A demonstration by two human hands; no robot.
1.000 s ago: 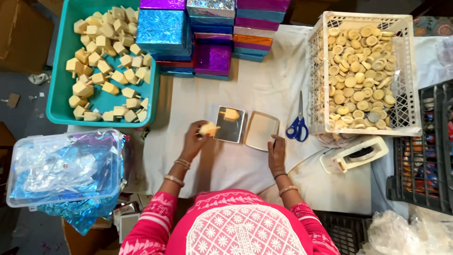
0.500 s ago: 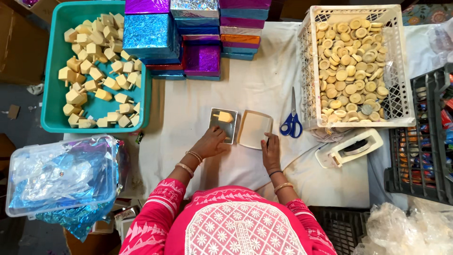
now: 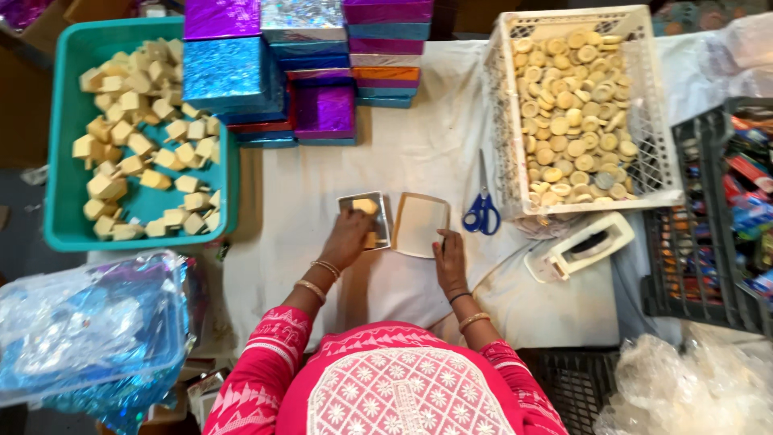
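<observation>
A small silver box [image 3: 354, 202] lies open on the white cloth, with a yellow block [image 3: 366, 207] in its far end. My left hand [image 3: 346, 239] rests over the box's near end, fingers closed on a second yellow block [image 3: 371, 240] at the box's edge. To the right of the box lies its lid [image 3: 420, 224], cream inner side up. My right hand [image 3: 449, 262] lies flat on the cloth, fingertips touching the lid's near right edge.
A teal tray [image 3: 56, 137] of several yellow blocks is at the left, stacked shiny gift boxes [image 3: 233, 72] at the back. A white crate [image 3: 503, 105] of round pieces, blue scissors [image 3: 481, 213], a white tape dispenser [image 3: 576, 246], a dark crate [image 3: 684, 242] and a bag-filled tub [image 3: 88, 338] surround the cloth.
My left hand brought a yellow block from above the cloth down onto the silver box. My right hand stayed by the lid. The view shifted slightly.
</observation>
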